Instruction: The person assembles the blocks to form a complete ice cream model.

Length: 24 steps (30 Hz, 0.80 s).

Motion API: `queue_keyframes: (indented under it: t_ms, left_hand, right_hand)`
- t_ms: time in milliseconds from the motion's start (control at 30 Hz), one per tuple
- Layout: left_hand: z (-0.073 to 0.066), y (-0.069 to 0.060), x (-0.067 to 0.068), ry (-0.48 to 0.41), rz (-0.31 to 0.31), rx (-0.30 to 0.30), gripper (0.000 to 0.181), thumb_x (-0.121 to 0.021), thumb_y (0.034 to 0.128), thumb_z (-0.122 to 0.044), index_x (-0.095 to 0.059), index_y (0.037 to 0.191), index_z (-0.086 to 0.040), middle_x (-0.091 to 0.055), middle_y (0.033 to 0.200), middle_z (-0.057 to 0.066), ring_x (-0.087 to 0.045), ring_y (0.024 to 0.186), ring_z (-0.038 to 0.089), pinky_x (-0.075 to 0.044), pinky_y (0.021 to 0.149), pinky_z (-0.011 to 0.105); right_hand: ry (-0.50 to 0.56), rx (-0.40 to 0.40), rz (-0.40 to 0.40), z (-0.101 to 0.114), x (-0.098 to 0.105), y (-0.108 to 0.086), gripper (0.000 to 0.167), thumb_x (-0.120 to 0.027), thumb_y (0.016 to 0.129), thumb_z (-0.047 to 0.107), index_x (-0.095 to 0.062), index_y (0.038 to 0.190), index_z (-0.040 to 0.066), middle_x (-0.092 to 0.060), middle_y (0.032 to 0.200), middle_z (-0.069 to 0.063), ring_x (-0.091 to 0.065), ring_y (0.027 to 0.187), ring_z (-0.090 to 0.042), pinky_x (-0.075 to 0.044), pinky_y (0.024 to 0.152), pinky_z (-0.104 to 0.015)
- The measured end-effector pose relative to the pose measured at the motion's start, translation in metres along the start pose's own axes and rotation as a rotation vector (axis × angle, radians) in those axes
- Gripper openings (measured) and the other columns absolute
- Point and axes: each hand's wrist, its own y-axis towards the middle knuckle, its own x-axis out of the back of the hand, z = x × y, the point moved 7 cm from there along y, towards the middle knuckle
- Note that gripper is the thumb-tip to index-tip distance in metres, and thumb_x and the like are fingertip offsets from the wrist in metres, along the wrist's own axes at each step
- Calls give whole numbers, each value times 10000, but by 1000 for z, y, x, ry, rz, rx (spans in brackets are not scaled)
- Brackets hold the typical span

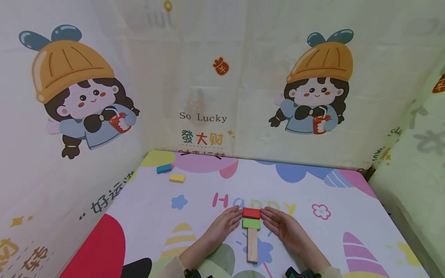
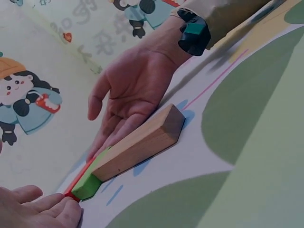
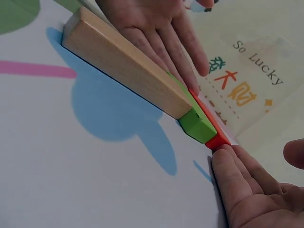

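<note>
Steadying the red block [image 1: 251,213] from its two ends calls for light, even pressure: the left hand [image 1: 224,226] and the right hand [image 1: 283,231] face each other across it, fingers straight and unclenched, fingertips touching its short ends without wrapping round anything. The red block lies flat on the printed tablecloth [image 1: 201,189], its near long side against the green block [image 1: 251,224], and the wooden block [image 1: 252,245] runs from about the middle of the green one toward the person. To do this well, I'd match the push from both sides, since a stronger one could slide or twist the red block out of line with the green. Fingertips are best held low, near the cloth, so that the block does not tip. Farther off to the left lie a blue block [image 1: 164,168] and a yellow block [image 1: 177,178], well apart from the hands. Nothing seems to stand between the fingers and the red block; the likelier nuisance is the wooden block between the forearms, which an inward-drifting wrist could nudge.
</note>
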Motion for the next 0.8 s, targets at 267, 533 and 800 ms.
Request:
queue_keyframes:
  t_ms: [267,533,800]
  left_hand:
    - [1,-3,-3,50,-71,23,628,-431,1108,-326,-271,1593,39,-396,1613,226,-375,1516,362,-313,1224,491]
    - [2,-5,-4,122,-80,36,580,-478,1088,-301,-355,1559,13,-432,1597,206,-403,1501,363,-377,1188,470]
    - [0,-10,-5,140,-81,48,574,-487,1088,-307,-364,1554,5,-420,1608,197,-412,1496,354,-384,1184,473]
  right_hand:
    - [1,-26,0,-1,-1,-6,621,-335,1144,280,-128,1629,-49,-578,1497,-117,-629,1308,-182,-461,1118,-342]
    - [-39,-36,-43,-2,1,-7,634,-383,1133,304,-181,1626,-38,-557,1514,-130,-635,1301,-184,-492,1090,-331]
    - [-56,-35,-6,-4,-1,-9,626,-361,1138,288,-163,1623,-54,-547,1520,-132,-627,1307,-172,-499,1082,-321]
